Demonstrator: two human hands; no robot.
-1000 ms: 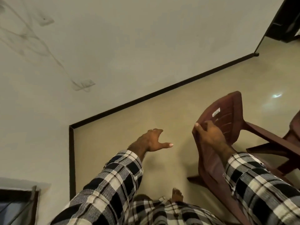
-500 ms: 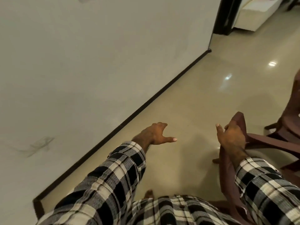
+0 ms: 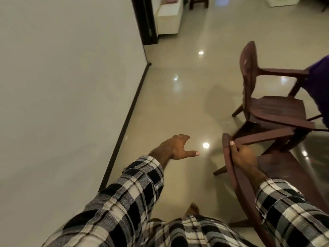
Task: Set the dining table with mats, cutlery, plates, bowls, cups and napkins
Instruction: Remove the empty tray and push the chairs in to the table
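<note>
The shirt sleeves (image 3: 135, 189) have black, white and grey checks. Both chairs (image 3: 272, 111) are dark reddish brown, and the floor (image 3: 178, 107) is shiny beige. The wall (image 3: 62, 86) is pale cream with a black strip (image 3: 128, 118) along its bottom.

The person's left hand (image 3: 175, 147) reaches forward, palm down and holding nothing, with the fingers loosely bent and the thumb stuck out to the right. The right hand (image 3: 243, 155) grips the top edge of a chair back (image 3: 231, 168), thumb over the rim. Both forearms wear checked sleeves (image 3: 124, 198).
</note>
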